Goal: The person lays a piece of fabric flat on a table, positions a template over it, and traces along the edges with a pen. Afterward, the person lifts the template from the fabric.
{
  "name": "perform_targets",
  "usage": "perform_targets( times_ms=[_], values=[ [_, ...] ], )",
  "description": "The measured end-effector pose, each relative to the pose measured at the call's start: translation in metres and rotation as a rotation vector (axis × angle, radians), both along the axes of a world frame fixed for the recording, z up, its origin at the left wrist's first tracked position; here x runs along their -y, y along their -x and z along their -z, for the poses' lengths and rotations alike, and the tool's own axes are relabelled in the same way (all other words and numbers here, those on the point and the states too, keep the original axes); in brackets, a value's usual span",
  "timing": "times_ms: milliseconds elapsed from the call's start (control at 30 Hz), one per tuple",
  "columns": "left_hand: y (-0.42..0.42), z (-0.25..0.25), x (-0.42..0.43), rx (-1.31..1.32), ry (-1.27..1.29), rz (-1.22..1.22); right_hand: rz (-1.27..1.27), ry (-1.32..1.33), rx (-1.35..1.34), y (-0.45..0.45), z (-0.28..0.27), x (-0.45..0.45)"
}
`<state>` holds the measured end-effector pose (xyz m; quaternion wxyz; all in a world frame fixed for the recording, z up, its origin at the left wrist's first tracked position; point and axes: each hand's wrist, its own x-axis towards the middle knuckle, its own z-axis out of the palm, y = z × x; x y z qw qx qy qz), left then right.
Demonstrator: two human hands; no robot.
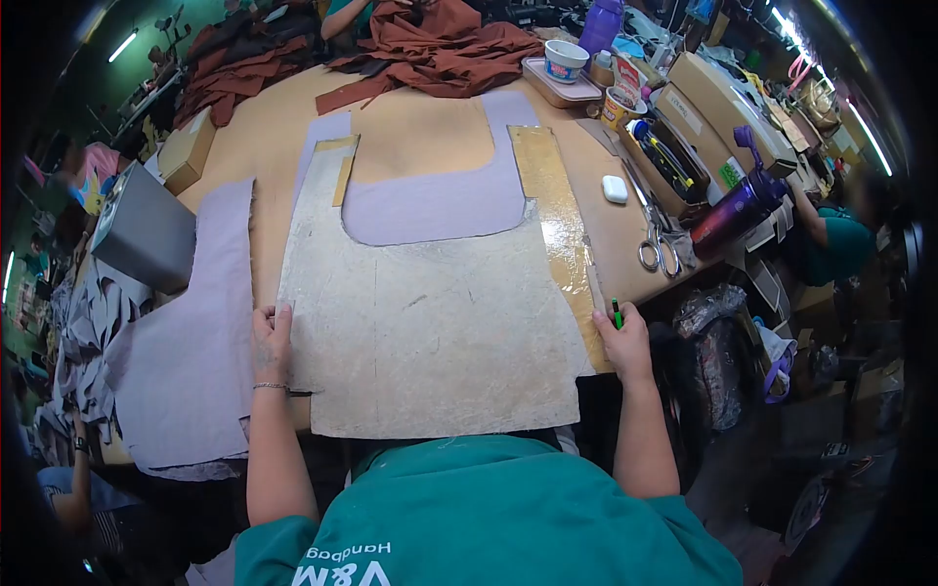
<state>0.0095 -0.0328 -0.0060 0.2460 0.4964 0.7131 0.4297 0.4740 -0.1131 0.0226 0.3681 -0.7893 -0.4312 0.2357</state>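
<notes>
A large worn grey-white pattern template (440, 332) with a U-shaped cutout lies over a lilac fabric piece (430, 200). Shiny brown tape (562, 225) covers its right arm. My left hand (272, 344) grips the template's left edge, thumb on top, fingers mostly hidden. At the right edge, my right hand (625, 342) is closed, with a green pen (618, 313) upright in its grip and the thumb against the template's taped side. The template's lower edge reaches past the table edge towards my body. Another lilac fabric piece (191, 361) lies beside my left hand.
Scissors (659, 244), a white earbud case (615, 189) and a purple bottle (738, 205) are on the right. A grey metal block (147, 230) stands left. Rust-brown fabric (430, 49) is heaped at the far side, near another person's arm (344, 18).
</notes>
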Motion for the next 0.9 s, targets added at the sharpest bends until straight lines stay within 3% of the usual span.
perform_targets(
  times_ms=[233, 433, 533, 633, 733, 833, 900],
  values=[
    [-0.01, -0.003, -0.001, -0.074, -0.039, 0.036, -0.022, -0.047, 0.115, -0.01, 0.001, -0.025],
    [-0.016, -0.015, -0.02, -0.209, 0.079, 0.072, -0.068, -0.027, 0.164, -0.013, -0.002, -0.061],
    [-0.027, -0.028, -0.031, -0.612, 0.172, 0.037, -0.082, -0.034, 0.286, -0.016, -0.002, -0.076],
    [-0.045, -0.033, -0.045, -0.82, -0.145, 0.075, -0.164, 0.009, 0.313, -0.025, -0.01, -0.09],
    [-0.099, -0.046, -0.062, -0.832, -0.248, 0.312, -0.203, 0.057, 0.288, -0.031, -0.02, -0.114],
    [-0.175, -0.055, -0.076, -0.79, -0.305, 0.658, -0.221, -0.247, 0.203, -0.032, -0.031, -0.164],
    [-0.222, -0.056, -0.086, -0.801, -0.264, 0.821, -0.29, -0.542, -0.206, -0.028, -0.02, -0.216]
  ],
)
